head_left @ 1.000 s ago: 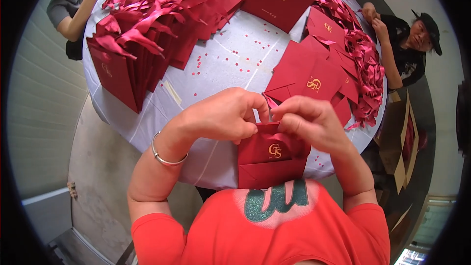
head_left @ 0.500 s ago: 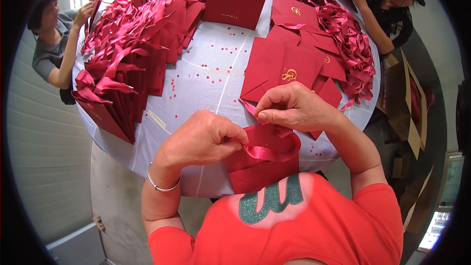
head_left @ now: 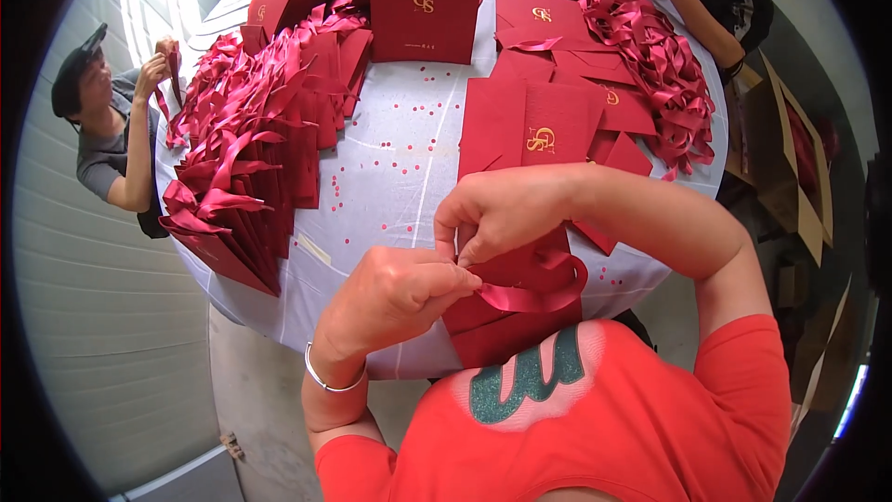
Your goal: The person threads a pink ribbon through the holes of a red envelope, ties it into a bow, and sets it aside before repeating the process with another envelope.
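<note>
A red paper bag [head_left: 483, 333] lies at the table's near edge, against my shirt. A loop of shiny dark pink ribbon [head_left: 520, 299] curves across its front. My left hand [head_left: 395, 297] is closed, thumb and finger pinching the left part of this ribbon. My right hand [head_left: 506, 209] reaches in over the bag's upper part, its fingers closed in a pinch just above my left fingertips. What the right fingers hold is hidden behind them.
Stacks of ribboned red bags [head_left: 242, 177] fill the table's left side. More flat red bags [head_left: 534, 130] lie right, beside heaped ribbon [head_left: 660, 84]. Small red dots scatter over the white tablecloth [head_left: 381, 195]. Co-workers sit left and far right; an open cardboard box [head_left: 790, 158] stands right.
My right hand has moved left and down, from the bag's top right to beside my left fingertips. The ribbon end seen earlier at the right fingers no longer shows. The view has shifted slightly.
</note>
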`<act>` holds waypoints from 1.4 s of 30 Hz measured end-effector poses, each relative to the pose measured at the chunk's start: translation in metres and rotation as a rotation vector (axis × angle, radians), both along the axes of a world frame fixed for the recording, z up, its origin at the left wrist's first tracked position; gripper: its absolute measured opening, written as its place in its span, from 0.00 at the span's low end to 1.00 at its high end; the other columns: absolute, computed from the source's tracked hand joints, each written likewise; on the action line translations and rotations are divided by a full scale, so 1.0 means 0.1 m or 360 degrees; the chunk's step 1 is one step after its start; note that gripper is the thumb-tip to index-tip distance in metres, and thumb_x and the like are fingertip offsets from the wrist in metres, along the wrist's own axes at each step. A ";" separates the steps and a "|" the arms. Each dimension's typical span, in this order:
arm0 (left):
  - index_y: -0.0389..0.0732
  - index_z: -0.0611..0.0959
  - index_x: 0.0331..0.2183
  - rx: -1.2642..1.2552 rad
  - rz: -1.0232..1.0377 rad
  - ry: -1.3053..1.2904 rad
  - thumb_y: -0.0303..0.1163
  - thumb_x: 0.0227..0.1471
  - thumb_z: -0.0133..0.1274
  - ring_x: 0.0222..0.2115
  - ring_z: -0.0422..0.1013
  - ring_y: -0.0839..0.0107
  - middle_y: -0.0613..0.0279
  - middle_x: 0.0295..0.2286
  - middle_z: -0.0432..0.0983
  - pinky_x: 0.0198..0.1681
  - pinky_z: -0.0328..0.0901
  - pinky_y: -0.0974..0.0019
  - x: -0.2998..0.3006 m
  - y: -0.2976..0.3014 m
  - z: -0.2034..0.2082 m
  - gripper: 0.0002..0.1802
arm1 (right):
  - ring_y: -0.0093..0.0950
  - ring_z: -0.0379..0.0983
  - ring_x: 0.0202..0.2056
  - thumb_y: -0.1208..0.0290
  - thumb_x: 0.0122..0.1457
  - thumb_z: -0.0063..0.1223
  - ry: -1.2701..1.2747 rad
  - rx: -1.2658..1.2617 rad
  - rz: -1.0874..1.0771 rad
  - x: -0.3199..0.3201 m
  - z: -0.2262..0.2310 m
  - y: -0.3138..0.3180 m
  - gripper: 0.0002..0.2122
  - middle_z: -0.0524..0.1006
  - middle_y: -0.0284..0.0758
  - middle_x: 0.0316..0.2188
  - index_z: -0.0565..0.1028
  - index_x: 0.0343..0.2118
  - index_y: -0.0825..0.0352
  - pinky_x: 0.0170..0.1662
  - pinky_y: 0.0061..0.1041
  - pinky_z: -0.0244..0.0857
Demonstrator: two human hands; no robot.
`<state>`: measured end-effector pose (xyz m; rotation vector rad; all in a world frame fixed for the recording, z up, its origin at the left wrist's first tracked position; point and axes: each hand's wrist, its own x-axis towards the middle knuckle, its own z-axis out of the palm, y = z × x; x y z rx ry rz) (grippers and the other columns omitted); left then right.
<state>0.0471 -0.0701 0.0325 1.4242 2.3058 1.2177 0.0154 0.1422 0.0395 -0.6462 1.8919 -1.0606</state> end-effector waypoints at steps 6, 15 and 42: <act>0.39 0.86 0.29 0.0030 0.0065 0.0113 0.19 0.43 0.63 0.21 0.77 0.67 0.60 0.22 0.79 0.23 0.69 0.70 0.06 0.00 -0.08 0.07 | 0.16 0.71 0.26 0.80 0.49 0.63 -0.0556 -0.0104 -0.0410 0.00 -0.21 -0.04 0.11 0.78 0.31 0.25 0.76 0.36 0.71 0.26 0.16 0.62; 0.37 0.84 0.27 0.0062 0.0125 0.0047 0.16 0.37 0.61 0.19 0.75 0.73 0.62 0.22 0.79 0.23 0.69 0.71 0.09 0.01 -0.09 0.09 | 0.16 0.67 0.20 0.80 0.46 0.66 -0.0257 -0.0110 -0.0880 0.01 -0.21 0.01 0.11 0.76 0.29 0.23 0.74 0.31 0.69 0.21 0.18 0.59; 0.41 0.76 0.25 0.0063 0.0602 0.0319 0.24 0.43 0.62 0.17 0.72 0.61 0.61 0.20 0.74 0.19 0.66 0.64 0.28 0.14 -0.39 0.09 | 0.30 0.72 0.26 0.75 0.42 0.61 0.1882 -0.0054 -0.0294 0.85 -0.01 0.53 0.05 0.71 0.33 0.23 0.74 0.21 0.64 0.27 0.30 0.65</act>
